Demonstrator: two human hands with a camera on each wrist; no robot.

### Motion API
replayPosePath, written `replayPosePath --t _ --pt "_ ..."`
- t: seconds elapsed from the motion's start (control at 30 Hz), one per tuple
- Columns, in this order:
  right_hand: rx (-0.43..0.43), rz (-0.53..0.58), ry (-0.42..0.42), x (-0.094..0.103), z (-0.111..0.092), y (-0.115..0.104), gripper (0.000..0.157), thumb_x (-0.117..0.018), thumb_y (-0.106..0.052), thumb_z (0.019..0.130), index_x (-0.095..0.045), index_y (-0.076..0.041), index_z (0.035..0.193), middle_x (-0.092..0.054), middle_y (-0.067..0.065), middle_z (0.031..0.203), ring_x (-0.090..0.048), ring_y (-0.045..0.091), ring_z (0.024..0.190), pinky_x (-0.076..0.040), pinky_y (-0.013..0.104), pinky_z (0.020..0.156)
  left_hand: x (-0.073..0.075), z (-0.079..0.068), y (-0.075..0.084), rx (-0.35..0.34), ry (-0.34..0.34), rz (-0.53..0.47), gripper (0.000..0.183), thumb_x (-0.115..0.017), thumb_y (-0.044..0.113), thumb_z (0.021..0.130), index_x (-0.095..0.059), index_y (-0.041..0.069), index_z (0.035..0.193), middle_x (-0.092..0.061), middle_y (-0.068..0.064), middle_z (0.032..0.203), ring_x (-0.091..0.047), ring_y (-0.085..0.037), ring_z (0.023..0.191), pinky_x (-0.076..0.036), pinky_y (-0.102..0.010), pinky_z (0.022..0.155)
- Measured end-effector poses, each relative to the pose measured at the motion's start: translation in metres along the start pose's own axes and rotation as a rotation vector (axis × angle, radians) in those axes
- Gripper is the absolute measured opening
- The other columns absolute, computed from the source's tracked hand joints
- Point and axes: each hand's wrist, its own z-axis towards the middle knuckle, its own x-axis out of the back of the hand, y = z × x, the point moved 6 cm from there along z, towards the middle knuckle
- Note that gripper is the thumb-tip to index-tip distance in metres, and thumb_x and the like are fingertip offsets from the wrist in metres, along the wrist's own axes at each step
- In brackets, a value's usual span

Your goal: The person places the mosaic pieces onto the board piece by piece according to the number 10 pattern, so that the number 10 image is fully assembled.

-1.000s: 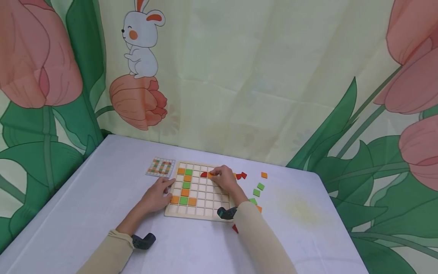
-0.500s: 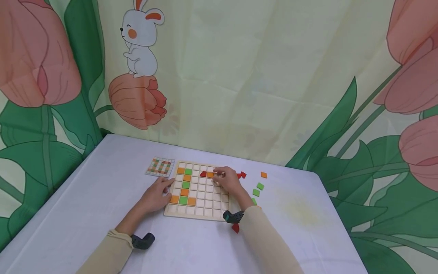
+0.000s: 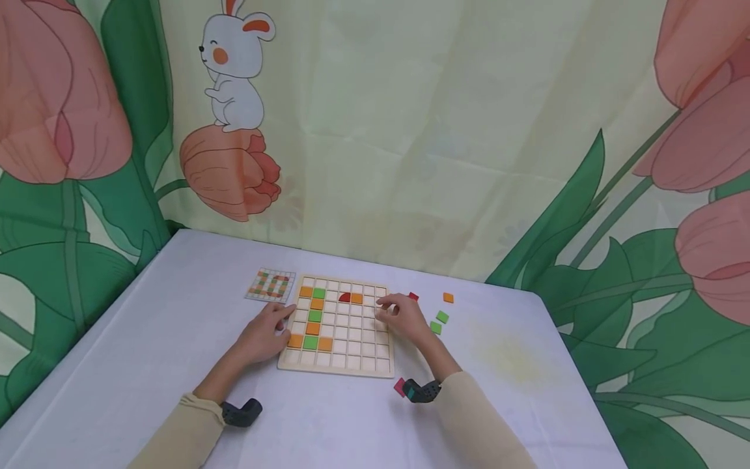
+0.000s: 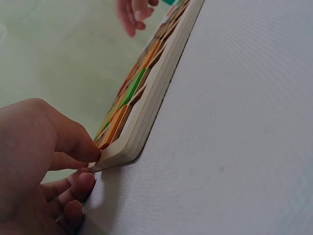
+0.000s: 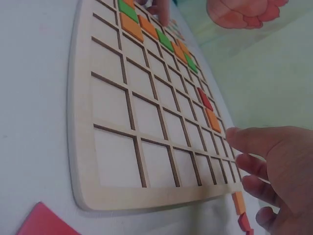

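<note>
Pattern card (image 3: 269, 285): flat, just off the grid board's far-left corner, toward the worktop's far-left corner.
Left hand (image 3: 260, 335): fingertips rest on the board's left rim; fingers loosely bent, no tile visible in them.
Grid board (image 3: 340, 333): flat near the far edge of the worktop (image 3: 328, 423), between both hands; red curved piece (image 3: 345, 298) and orange tile (image 3: 357, 298) seated side by side, second row from the far rim.
Right hand (image 3: 405, 316): over the board's right rim; fingers half spread, nothing visible between them.
Governing relation: loose orange piece (image 5: 238, 202) lies just off the board's right rim, beside the right hand, the nearer one; its row with loose red pieces (image 5: 243, 223) runs away from the rim.
Green tiles (image 3: 442, 317): right of the board, toward the worktop's far-right corner.
</note>
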Motion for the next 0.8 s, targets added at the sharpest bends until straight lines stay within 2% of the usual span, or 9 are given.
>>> replayPosePath --t 0.2,0.8 --pt "0.011 -0.011 0.0 0.007 -0.018 0.002 0.029 -0.073 -0.018 0.084 -0.072 -0.012 0.112 -0.066 0.003 0.098 -0.05 0.017 0.078 -0.043 0.025 0.065 0.002 -0.001 0.001 -0.005 -0.005 -0.005 0.059 -0.061 0.011 0.085 -0.047 0.004 0.142 -0.046 -0.008 0.101 -0.043 -0.016 0.079 -0.034 -0.026 0.06" --pt "-0.086 -0.038 0.053 0.018 -0.072 0.024 0.026 -0.073 -0.021 0.084 -0.072 -0.016 0.109 -0.067 0.0 0.098 -0.051 0.014 0.078 -0.044 0.022 0.064 0.002 -0.003 0.003 -0.005 -0.024 -0.018 0.059 -0.06 0.01 0.086 -0.045 0.003 0.143 -0.045 -0.009 0.104 -0.043 -0.017 0.08 -0.035 -0.028 0.061"
